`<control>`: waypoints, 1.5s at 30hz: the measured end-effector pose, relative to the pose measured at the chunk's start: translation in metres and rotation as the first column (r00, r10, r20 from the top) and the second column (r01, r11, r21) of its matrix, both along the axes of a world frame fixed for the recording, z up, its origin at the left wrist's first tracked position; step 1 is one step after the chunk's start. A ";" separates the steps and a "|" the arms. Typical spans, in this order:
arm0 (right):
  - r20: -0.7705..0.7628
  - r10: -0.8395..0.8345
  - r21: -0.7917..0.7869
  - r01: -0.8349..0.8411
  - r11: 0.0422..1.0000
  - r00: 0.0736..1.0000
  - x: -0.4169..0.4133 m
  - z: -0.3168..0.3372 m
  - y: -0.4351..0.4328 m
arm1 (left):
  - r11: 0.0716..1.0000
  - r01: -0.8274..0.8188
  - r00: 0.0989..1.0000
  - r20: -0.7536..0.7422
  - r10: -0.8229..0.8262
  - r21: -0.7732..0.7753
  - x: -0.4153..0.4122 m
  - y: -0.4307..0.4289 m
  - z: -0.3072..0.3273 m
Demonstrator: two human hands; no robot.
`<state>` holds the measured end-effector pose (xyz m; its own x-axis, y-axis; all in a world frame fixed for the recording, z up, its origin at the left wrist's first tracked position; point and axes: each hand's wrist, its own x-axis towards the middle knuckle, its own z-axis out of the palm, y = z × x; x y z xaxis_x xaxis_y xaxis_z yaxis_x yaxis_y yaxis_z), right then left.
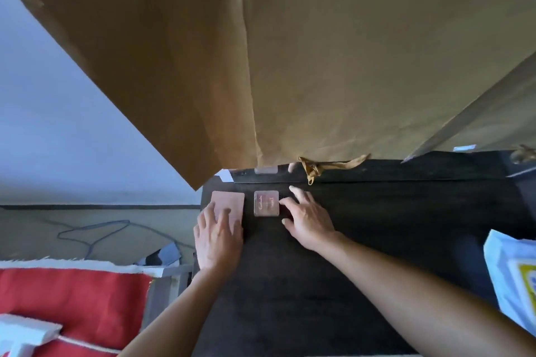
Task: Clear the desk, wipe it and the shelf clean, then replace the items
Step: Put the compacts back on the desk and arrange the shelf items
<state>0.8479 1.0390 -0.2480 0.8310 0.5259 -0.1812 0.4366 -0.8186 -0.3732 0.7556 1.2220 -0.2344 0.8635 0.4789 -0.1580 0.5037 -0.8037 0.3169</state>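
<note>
Compact (266,203) and pink case (229,202) sit on the table (406,211) just below the curtain (319,66). My left hand (219,236) is flat on the case, right hand (309,219) spread against the compact; I'd slide them square, gently.

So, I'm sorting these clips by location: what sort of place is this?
Likely a home bedroom: a dark wooden desk by a brown curtain, small pink cases on it, a red fringed blanket alongside.
</note>
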 end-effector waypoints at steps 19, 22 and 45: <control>0.251 -0.462 0.096 0.454 0.886 0.850 -0.134 0.085 -0.417 | 0.819 0.548 0.804 0.378 -0.460 -0.170 -0.033 -0.378 0.083; 0.263 -0.547 0.103 0.540 0.835 0.795 -0.152 0.105 -0.475 | 0.758 0.633 0.740 0.410 -0.533 -0.156 -0.043 -0.438 0.098; 0.512 -0.664 0.310 0.604 0.735 0.545 0.013 0.258 -0.694 | 0.565 0.812 0.379 0.604 -0.701 0.147 0.169 -0.703 0.236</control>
